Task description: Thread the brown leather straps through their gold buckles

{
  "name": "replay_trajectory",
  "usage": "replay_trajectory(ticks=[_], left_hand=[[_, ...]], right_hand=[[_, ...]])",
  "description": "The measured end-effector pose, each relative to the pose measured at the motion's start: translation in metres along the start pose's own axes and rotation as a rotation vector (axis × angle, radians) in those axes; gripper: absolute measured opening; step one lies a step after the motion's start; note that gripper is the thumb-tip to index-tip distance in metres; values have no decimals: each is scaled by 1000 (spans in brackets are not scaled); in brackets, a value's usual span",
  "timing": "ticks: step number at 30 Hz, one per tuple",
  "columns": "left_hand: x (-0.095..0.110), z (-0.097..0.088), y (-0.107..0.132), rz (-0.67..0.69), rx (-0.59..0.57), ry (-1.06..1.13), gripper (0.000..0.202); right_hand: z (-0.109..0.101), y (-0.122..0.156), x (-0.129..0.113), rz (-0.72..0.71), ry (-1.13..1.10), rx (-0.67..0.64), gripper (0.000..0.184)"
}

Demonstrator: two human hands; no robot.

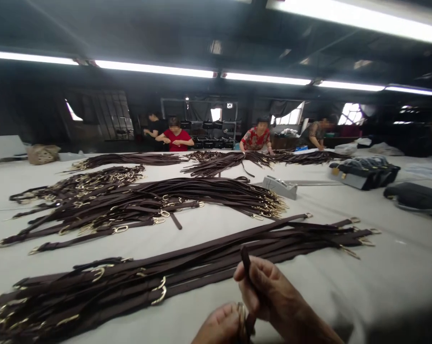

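Note:
My right hand pinches a dark brown strap between thumb and fingers, its end poking up past the fingertips. Lower down, my left hand is closed beside it on gold-coloured metal hardware, where the strap continues; the hardware's exact shape is partly hidden by the fingers. Both hands are above the near edge of the pale table. Just beyond them lies a long bundle of similar brown straps with gold rings and hooks at the ends.
More strap piles cover the middle of the table. A grey tape dispenser stands right of them. Black bags and a dark case are on the right. Several people work along the far side.

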State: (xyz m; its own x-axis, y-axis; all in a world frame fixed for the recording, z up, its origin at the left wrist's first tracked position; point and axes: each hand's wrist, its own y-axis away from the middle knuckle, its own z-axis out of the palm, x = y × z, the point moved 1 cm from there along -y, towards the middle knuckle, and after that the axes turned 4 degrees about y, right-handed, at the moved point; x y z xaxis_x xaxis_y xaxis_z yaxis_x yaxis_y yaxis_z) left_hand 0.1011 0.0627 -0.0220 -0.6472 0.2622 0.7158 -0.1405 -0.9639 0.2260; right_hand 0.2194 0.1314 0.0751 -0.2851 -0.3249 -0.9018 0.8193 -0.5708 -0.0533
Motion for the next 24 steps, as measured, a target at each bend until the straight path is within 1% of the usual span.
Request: replay_trajectory(ticks=[2,4,7,10,13,16,18,20,22,24], left_hand=[[17,-3,12,110,76,-26,53],[37,-6,26,223,139,-90,47],[58,-7,43,284,179,-146,44],[66,0,50,335,188,-170,39],[65,9,49,336,158,-219,35],[59,18,43,296,129,-324,38],[55,21,38,292,149,-402,40],[53,22,34,317,232,-503,37],[52,22,31,348,339,-628,32],[51,24,28,333,432,-744,28]], right_hand=[[-1,2,-10,43,88,31,38],[-5,2,-14,137,219,37,41],[-17,3,-4,307,418,-18,51],[-26,2,13,389,511,-53,58],[-24,1,24,413,513,-70,59],[-13,-2,27,364,467,-99,59],[-7,-4,30,307,432,-69,59],[-3,-6,32,228,440,-9,57],[-2,-7,36,130,512,61,56],[0,-8,39,33,649,127,65]])
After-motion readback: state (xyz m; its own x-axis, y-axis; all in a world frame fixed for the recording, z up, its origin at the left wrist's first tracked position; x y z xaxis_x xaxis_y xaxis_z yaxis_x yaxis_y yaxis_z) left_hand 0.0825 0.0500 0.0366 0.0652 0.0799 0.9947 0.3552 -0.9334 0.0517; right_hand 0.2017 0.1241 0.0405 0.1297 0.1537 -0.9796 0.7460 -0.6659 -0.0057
